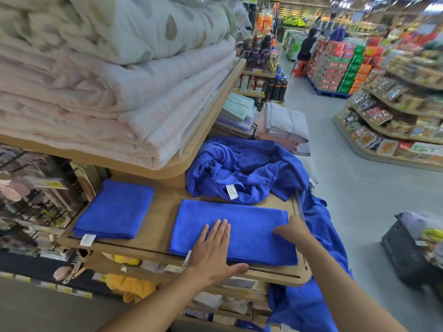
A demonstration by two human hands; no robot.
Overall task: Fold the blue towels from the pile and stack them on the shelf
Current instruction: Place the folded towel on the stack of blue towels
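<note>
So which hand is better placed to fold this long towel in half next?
Probably the right hand: it rests at the short right end of the long towel, ready to carry it over. The left hand lies flat near the middle, holding it down.

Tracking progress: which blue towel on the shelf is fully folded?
The folded towel at the left of the shelf, compact and untouched. The long towel lies under the left hand; the pile is crumpled.

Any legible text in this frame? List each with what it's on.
No text is legible.
White tag on the towel pile: print too small.
Corner tag on the folded towel: blurred.
Yellow shelf-edge labels: blurred.
Red and green boxes: blurred.
</note>
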